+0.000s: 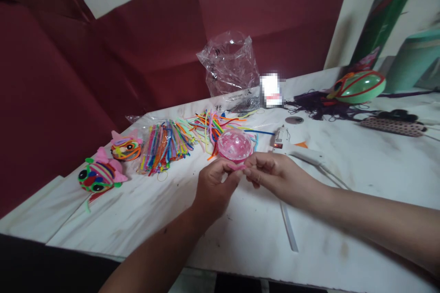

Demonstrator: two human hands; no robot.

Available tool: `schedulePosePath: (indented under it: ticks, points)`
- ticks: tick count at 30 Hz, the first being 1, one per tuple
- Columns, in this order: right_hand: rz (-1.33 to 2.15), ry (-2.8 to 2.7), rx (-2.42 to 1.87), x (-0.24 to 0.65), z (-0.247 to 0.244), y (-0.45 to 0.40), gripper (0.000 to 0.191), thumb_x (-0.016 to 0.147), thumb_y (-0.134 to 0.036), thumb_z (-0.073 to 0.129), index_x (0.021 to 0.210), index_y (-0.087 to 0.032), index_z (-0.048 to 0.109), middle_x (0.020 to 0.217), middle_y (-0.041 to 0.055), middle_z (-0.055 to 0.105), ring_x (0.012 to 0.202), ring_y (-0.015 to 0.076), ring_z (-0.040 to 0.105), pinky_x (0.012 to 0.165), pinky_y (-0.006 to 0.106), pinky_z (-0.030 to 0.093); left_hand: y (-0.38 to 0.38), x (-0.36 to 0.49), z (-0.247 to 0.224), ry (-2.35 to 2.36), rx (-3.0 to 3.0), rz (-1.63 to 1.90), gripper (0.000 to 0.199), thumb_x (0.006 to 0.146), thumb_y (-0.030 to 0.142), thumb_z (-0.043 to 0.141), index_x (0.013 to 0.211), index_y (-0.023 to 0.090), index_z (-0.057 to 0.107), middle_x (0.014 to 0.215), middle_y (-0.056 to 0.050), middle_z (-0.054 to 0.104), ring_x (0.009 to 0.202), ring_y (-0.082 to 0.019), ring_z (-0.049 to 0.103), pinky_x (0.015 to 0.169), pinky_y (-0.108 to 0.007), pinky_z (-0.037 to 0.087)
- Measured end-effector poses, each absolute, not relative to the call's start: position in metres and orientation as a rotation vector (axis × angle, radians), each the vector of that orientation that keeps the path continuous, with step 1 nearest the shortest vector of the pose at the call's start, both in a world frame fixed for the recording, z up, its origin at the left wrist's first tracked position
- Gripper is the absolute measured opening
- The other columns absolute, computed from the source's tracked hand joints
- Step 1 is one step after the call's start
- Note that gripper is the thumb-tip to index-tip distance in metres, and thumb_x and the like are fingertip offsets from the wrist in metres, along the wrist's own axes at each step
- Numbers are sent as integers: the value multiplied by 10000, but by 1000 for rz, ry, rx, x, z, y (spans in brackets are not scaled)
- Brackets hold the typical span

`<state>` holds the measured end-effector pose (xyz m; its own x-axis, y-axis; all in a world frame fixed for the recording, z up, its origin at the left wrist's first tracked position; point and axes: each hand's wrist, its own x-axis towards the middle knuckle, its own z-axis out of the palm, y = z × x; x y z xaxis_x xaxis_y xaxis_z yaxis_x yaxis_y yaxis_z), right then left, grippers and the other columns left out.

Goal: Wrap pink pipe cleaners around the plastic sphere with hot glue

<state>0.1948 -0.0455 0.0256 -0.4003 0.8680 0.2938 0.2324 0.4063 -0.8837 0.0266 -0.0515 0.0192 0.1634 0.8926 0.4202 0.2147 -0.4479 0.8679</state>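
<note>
Both hands meet over the near middle of the table, pinching a small pink piece (235, 166) between them. Fingers and thumb of my left hand (216, 187) grip its left end. My right hand (270, 175) has its thumb and fingertips closed on the right end. Fingers cover much of the piece, so I cannot tell whether it is foam or pipe cleaner. Just beyond the fingertips sits a clear pink plastic bowl-shaped shell (235, 144), open side up. To its right lies a white glue gun (302, 152), nozzle pointing away from me.
Colourful pipe cleaners (168, 146) lie in a bundle at left, beside two decorated fish-like figures (98, 176) (126, 146). A clear plastic bag (231, 66) leans at the back. A green balloon-shaped ornament (364, 87) stands far right near a dotted case (393, 126). A grey strip (288, 228) lies nearer me.
</note>
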Motion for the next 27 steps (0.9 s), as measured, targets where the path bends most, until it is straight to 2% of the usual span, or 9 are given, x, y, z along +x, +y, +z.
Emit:
schedulePosePath:
  ticks: [4, 9, 13, 15, 21, 27]
  points:
    - [792, -1996, -961, 199, 28, -45, 212, 855, -321, 483, 701, -189, 545, 601, -24, 491, 563, 113, 436, 515, 229, 340, -51, 26, 22, 1056, 1775, 1276, 113, 755, 268, 639, 716, 163, 653, 714, -26, 658, 686, -140, 586, 675, -266, 463]
    - [578, -2261, -915, 205, 35, -45, 197, 838, -196, 453, 663, -180, 540, 606, 2, 539, 556, 119, 469, 528, 233, 347, -50, 20, 29, 1084, 2044, 1132, 115, 746, 219, 638, 647, 160, 648, 696, -36, 666, 676, -148, 601, 668, -261, 458]
    - [462, -2470, -837, 207, 36, -45, 206, 840, -167, 438, 660, -178, 537, 638, 35, 574, 565, 135, 500, 540, 251, 349, -50, 18, 30, 1042, 2278, 954, 135, 753, 159, 600, 619, 158, 620, 646, -22, 629, 614, -127, 559, 600, -239, 420]
    - [511, -2443, -856, 207, 36, -44, 208, 852, -198, 437, 671, -179, 539, 647, 37, 577, 580, 141, 510, 553, 256, 357, -50, 18, 30, 1003, 2283, 985, 136, 756, 161, 595, 620, 158, 606, 642, -22, 622, 611, -125, 553, 599, -240, 422]
    - [1040, -1992, -965, 200, 34, -44, 239, 837, -369, 511, 663, -205, 488, 612, -12, 543, 565, 124, 499, 524, 240, 379, -50, 20, 26, 1023, 2007, 1348, 135, 764, 247, 641, 662, 170, 597, 683, -27, 630, 661, -142, 579, 661, -276, 466]
    - [870, -2075, -965, 200, 30, -48, 217, 868, -319, 469, 709, -194, 546, 643, 3, 580, 600, 131, 521, 562, 249, 390, -51, 21, 26, 1023, 2036, 1317, 151, 762, 252, 635, 645, 168, 589, 659, -27, 624, 633, -136, 560, 637, -270, 465]
